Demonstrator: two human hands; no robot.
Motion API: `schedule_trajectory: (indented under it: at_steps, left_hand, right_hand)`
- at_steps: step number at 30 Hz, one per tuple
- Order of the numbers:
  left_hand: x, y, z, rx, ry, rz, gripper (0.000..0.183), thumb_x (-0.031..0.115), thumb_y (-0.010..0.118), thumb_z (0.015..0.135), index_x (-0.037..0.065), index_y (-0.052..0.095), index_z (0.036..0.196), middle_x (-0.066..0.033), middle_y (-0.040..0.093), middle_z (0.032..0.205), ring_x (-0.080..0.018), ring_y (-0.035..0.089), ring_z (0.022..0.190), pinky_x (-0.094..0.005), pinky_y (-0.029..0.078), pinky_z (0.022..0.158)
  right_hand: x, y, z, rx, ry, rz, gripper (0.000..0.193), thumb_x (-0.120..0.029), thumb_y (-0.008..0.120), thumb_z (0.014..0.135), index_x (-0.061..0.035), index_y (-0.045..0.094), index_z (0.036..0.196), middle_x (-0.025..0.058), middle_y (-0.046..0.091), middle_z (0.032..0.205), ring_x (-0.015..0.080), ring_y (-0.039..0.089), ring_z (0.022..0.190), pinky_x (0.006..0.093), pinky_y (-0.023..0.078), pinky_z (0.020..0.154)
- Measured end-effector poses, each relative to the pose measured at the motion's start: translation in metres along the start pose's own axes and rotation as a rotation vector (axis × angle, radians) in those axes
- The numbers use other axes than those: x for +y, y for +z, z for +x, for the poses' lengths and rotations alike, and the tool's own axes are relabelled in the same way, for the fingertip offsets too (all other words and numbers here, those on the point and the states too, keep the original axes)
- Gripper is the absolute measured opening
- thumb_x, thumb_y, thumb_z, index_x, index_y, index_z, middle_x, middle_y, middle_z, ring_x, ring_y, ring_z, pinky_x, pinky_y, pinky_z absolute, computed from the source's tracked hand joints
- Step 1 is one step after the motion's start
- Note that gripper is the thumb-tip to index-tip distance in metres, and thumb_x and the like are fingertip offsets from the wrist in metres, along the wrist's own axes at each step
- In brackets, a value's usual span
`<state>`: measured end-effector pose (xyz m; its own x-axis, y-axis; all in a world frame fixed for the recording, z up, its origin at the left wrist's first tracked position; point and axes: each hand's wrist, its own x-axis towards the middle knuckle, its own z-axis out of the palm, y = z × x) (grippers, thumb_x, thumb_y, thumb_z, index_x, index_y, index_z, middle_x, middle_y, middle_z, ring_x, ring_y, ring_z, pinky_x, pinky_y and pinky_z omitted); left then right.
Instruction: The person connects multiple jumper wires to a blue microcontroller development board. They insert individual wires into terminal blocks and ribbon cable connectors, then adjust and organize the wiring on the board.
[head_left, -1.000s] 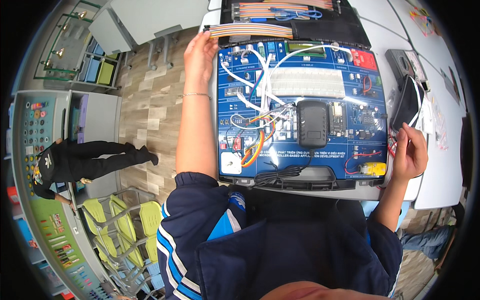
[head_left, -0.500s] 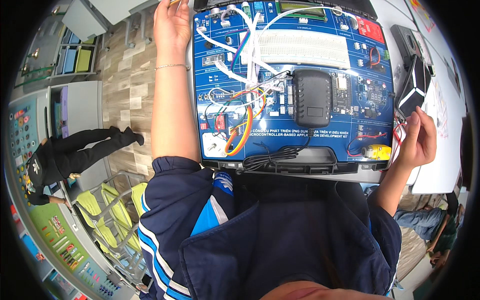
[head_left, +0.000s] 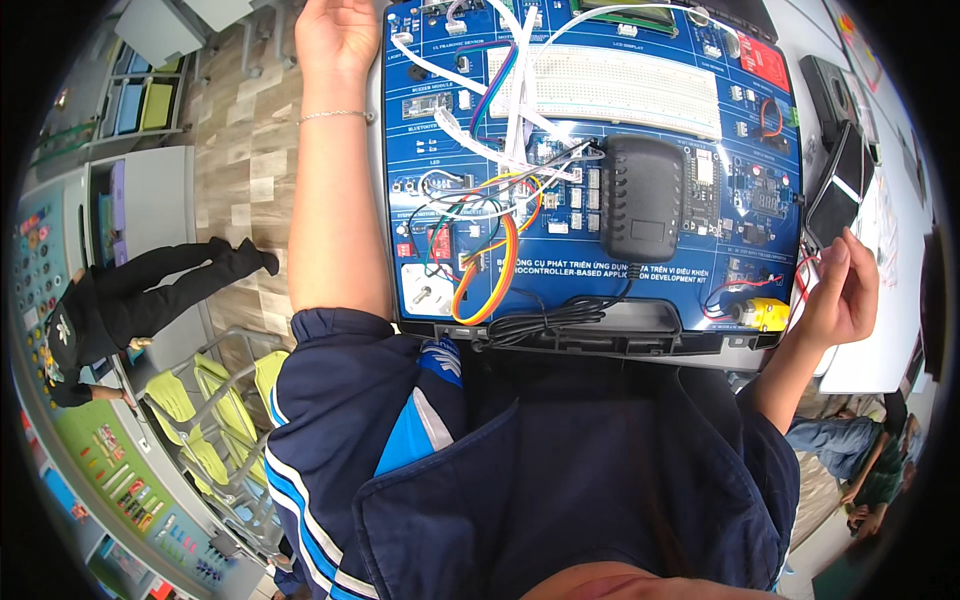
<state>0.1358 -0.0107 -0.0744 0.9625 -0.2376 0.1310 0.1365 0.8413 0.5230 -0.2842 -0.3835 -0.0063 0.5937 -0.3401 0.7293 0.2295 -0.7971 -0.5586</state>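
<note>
- Left hand (head_left: 338,45) is showing beside the blue electronics trainer board (head_left: 575,248).
- Right hand (head_left: 842,298) is hovering near the yellow motor (head_left: 765,315).
- Black power adapter (head_left: 643,200) is lying near the breadboard (head_left: 610,88).

Compared with a second ago, the left hand (head_left: 340,40) is shown higher and farther left, its fingertips now cut off by the upper edge of the view. The flat multicoloured wires once seen at those fingers are carried out of the picture, along with most of the open case lid. The blue board (head_left: 575,295) is seen larger and nearer the top, its display (head_left: 640,14) now cropped. At lower right, a co-worker's green top (head_left: 885,478) is revealed.
</note>
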Motion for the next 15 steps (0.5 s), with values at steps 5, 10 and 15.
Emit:
schedule_trajectory:
  at_steps: [5, 10, 15]
  left_hand:
    - [0.004, -0.007, 0.002, -0.013, -0.073, -0.244, 0.024, 0.003, 0.054, 0.103, -0.010, 0.059, 0.123, -0.0207, 0.070, 0.115, -0.0255, 0.072, 0.107, -0.0262, 0.066, 0.078]
    - [-0.001, -0.006, 0.005, -0.053, -0.050, -0.245, 0.019, -0.001, 0.054, 0.101, -0.010, 0.060, 0.117, -0.0212, 0.072, 0.110, -0.0267, 0.073, 0.102, -0.0271, 0.066, 0.078]
    - [-0.005, -0.004, 0.004, 0.015, -0.031, -0.180, 0.019, 0.002, 0.054, 0.103, -0.010, 0.060, 0.116, -0.0202, 0.070, 0.112, -0.0256, 0.073, 0.102, -0.0245, 0.065, 0.077]
  right_hand:
    - [0.003, -0.004, -0.002, -0.018, 0.037, 0.020, 0.020, 0.013, 0.065, 0.093, 0.0104, 0.070, 0.112, 0.0095, 0.065, 0.081, 0.0095, 0.054, 0.065, 0.0210, 0.041, 0.057]
    - [0.010, -0.007, -0.004, -0.024, 0.048, -0.005, 0.019, 0.012, 0.064, 0.095, 0.0112, 0.069, 0.113, 0.0112, 0.066, 0.084, 0.0118, 0.057, 0.068, 0.0221, 0.045, 0.060]
    - [0.015, -0.006, -0.006, -0.009, 0.071, -0.021, 0.019, 0.010, 0.064, 0.095, 0.0102, 0.070, 0.114, 0.0104, 0.066, 0.084, 0.0116, 0.057, 0.069, 0.0218, 0.044, 0.060]
